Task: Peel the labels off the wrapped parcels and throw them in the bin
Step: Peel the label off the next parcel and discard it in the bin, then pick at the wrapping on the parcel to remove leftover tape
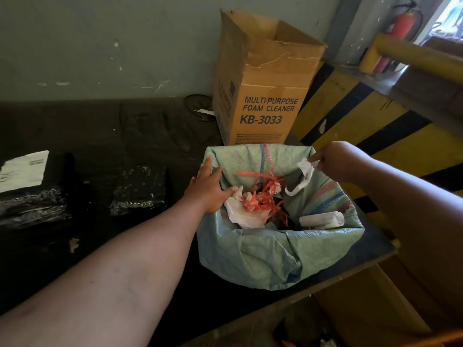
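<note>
A crumpled white label (304, 174) is pinched in the fingers of the right hand (334, 160) and hangs below it, over the far right of the bin (275, 249), which is lined with a green woven sack. The left hand (209, 190) is laid on the bin's left rim, fingers straight and apart. Red strips (263, 196) and white paper (244, 214) are seen inside. Two black wrapped parcels (139, 190) lie on the worktop (100, 136) to the left, the farther-left one (35, 189) still labelled.

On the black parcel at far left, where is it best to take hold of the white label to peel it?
Probably the white label is best pinched at its upper right corner, coming from the right: that corner lies nearest the left hand and looks slightly lifted from the black parcel.
</note>
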Demonstrator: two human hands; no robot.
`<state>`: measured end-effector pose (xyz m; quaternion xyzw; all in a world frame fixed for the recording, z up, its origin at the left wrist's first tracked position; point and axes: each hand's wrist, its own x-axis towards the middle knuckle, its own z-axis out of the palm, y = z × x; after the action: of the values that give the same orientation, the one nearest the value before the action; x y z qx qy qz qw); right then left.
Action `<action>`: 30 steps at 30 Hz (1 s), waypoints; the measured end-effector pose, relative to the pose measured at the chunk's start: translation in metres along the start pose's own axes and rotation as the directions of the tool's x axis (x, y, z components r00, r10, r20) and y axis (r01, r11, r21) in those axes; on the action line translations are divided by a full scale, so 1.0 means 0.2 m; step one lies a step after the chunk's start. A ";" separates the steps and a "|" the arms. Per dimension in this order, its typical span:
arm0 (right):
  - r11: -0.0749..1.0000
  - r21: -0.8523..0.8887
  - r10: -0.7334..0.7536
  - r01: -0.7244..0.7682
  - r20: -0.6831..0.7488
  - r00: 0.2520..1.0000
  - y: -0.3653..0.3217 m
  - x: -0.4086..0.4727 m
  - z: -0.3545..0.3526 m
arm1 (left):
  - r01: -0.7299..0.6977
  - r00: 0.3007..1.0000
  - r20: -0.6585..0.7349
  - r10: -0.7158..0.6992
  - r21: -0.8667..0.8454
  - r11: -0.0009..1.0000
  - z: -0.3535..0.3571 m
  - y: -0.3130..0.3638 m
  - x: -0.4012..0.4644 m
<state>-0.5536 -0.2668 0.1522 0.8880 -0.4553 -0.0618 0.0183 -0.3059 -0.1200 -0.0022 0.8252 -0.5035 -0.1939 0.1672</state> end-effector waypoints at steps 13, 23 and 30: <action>0.990 0.139 0.025 -0.016 -0.058 0.998 -0.02 0.02 -0.06 | -0.023 0.999 -0.026 0.023 0.011 1.000 -0.01 0.01 -0.01; 0.952 0.207 -0.239 0.227 0.036 0.970 -0.70 0.27 -0.02 | 0.039 0.994 -0.098 -0.050 -0.106 0.994 -0.22 -0.26 -0.01; 0.849 0.387 -0.420 0.360 0.079 0.904 -1.32 0.52 0.22 | 0.320 0.941 -0.096 -0.324 -0.061 0.946 -0.31 -1.00 -0.09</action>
<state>-0.2862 -0.1948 0.0753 0.9419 -0.2683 -0.0503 -0.1956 -0.1292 -0.0120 -0.0397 0.9016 -0.3479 -0.1861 0.1776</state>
